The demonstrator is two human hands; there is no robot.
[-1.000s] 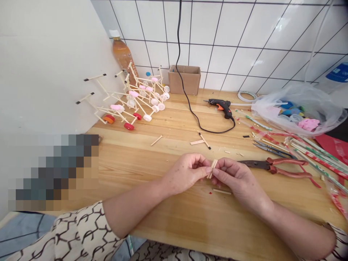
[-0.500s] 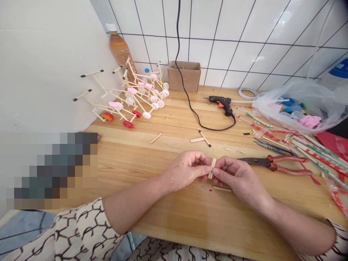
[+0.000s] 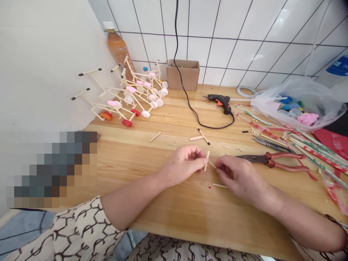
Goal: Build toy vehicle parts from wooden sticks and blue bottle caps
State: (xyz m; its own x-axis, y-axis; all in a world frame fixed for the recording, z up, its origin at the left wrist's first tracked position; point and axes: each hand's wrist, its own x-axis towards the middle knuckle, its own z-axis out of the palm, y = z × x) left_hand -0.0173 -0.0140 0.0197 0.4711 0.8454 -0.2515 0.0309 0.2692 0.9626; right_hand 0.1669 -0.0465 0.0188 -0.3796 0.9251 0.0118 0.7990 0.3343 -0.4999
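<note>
Near the middle of the wooden table, my left hand (image 3: pixel 187 165) pinches a short pale wooden stick (image 3: pixel 207 159) held nearly upright. Just to its right, my right hand (image 3: pixel 237 175) holds another thin wooden stick (image 3: pixel 212 164) between thumb and fingertips, its end pointing toward the first. A small gap separates the two sticks. Below the right fingers lies a loose stick (image 3: pixel 219 185), partly covered by that hand. Beyond the hands, a T-shaped stick piece (image 3: pixel 203 137) with black ends and a single short stick (image 3: pixel 155 136) rest on the table.
Pliers (image 3: pixel 272 160) and snips (image 3: pixel 272 144) lie right of my hands, beside wrapped sticks (image 3: pixel 312 148). A black glue gun (image 3: pixel 221 101) with a cord is behind. Stick models with coloured wheels (image 3: pixel 127 123), a bottle (image 3: pixel 118 47), a cardboard box (image 3: pixel 182 75) and a plastic bag (image 3: pixel 326 105) stand around.
The sticks that were held together between both hands are now apart, one in each hand. My right hand has shifted slightly right and turned palm-down.
</note>
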